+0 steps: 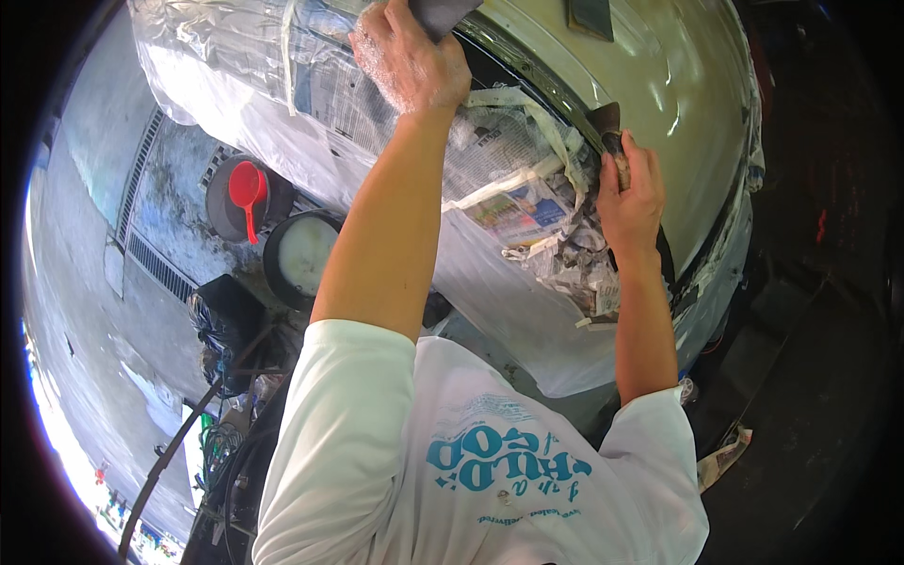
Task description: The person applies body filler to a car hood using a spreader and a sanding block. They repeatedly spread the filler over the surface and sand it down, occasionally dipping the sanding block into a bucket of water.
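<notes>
A cream painted car body panel (678,122) curves away before me, its near side masked with newspaper (508,141), tape and clear plastic sheeting (245,113). White suds cover the fingers of my left hand (414,61), which is closed at the top edge on a dark grey piece of sandpaper (443,14). Lower down on the right, my right hand (633,202) pinches a small dark piece of sandpaper (605,119) against the panel's dark edge trim. Another dark flat piece (590,17) lies on the panel, apart from both hands.
On the wet concrete floor at left stand a dark tub (223,212) with a red dipper (248,186) and a black basin (306,256) of milky water. A black plastic bag (226,320) sits behind them, near a floor drain grate (155,264).
</notes>
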`<state>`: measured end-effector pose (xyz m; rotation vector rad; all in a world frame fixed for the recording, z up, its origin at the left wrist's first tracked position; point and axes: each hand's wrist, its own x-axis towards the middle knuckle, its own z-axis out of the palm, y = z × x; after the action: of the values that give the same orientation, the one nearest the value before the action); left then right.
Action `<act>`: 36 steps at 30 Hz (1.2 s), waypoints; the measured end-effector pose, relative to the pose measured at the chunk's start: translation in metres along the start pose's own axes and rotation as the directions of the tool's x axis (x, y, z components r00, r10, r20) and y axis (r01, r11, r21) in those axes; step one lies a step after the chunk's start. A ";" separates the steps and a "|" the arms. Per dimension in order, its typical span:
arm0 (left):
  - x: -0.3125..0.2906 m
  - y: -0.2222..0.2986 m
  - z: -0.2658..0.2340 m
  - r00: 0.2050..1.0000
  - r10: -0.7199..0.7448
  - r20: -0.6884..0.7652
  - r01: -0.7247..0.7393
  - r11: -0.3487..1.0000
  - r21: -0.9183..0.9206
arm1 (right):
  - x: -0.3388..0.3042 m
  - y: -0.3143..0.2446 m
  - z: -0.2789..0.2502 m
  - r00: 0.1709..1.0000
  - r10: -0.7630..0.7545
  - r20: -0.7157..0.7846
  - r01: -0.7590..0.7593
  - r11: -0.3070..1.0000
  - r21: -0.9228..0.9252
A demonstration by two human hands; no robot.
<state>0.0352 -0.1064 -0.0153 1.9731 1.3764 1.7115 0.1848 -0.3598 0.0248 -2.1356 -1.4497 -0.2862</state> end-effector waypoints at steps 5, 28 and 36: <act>0.003 0.002 -0.006 1.000 -0.027 0.004 0.027 0.999 0.017 | 0.005 -0.018 0.002 1.000 0.001 -0.006 -0.001 1.000 -0.017; 0.001 0.005 -0.006 0.998 -0.055 0.002 0.055 0.998 0.003 | 0.021 -0.021 0.015 0.998 -0.047 -0.039 0.046 0.998 -0.036; 0.004 0.002 -0.002 0.999 -0.037 0.002 0.037 0.999 0.013 | 0.024 -0.030 0.022 0.997 -0.039 -0.065 0.034 0.997 -0.074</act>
<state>0.0336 -0.1054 -0.0108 1.9432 1.4176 1.6886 0.1643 -0.3210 0.0271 -2.1376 -1.4619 -0.4264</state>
